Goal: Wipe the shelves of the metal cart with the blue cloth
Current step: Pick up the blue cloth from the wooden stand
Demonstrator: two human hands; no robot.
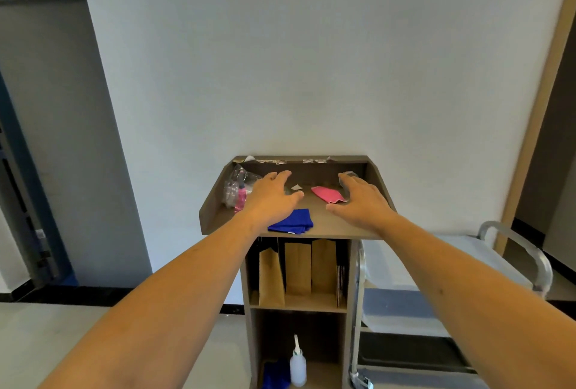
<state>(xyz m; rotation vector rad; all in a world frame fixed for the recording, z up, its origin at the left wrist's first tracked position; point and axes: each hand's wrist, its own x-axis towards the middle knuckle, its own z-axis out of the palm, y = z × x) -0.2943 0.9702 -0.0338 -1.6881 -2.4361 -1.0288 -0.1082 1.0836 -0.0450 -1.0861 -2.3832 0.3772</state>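
While both hands hover: left hand point(270, 194) fingers relaxed, holding nothing; right hand point(361, 198) same
blue cloth point(291, 222): at stand point(215, 217) front edge
metal cart point(511, 267): right, beside stand

Single head-worn wide-angle cam, looking fwd and down from standing height. Both forearms run from bottom corners toward frame centre; wooden stand point(218, 217) sits mid-frame at arm's reach, wall point(311, 61) behind, metal cart point(514, 251) at right edge.

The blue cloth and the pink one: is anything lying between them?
No. In the head view only bare brown stand top separates the blue cloth from the pink cloth.
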